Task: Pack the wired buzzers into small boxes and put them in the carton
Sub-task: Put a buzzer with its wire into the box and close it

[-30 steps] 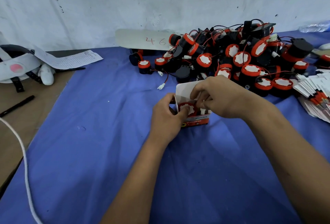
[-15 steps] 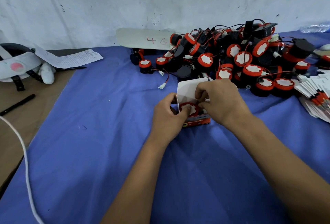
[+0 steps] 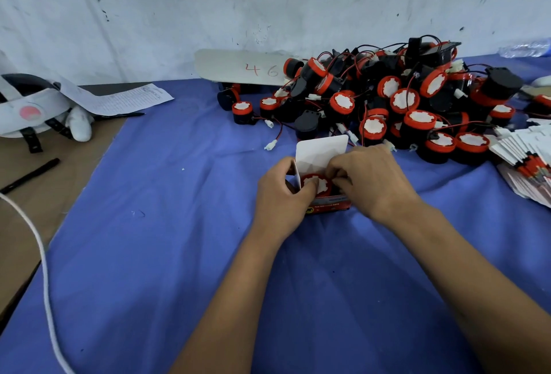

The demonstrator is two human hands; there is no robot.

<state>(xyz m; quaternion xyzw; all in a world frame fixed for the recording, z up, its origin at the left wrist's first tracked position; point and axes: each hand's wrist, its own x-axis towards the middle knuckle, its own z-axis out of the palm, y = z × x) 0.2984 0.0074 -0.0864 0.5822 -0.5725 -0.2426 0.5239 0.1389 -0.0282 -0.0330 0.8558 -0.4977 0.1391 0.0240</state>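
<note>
From the head camera, both hands meet over a small box [image 3: 323, 194] standing on the blue cloth of the table [image 3: 155, 254], just in front of the heap of loose buzzers [image 3: 387, 99]. The left hand [image 3: 281, 197] grips the box's left wall, its thumb pressing on the buzzer [image 3: 316, 184] that sits in the mouth. The right hand [image 3: 369, 179] curls over the box's right side, its fingertips pinching at the edge near the buzzer. Whether they hold the wire or a side flap I cannot tell.

The buzzer sits with its red-rimmed white face up toward the camera, so its short cylinder axis runs down into the box. The box stands upright, open end up, with the white lid flap [image 3: 323, 151] raised at the far side.

The likely trouble is the lead and its plug. If they bunch beside the body or stick out above the rim, the flap will not tuck and thin card could crease or tear. Pressing off-centre could tilt the buzzer and jam it. No carton is in sight.
</note>
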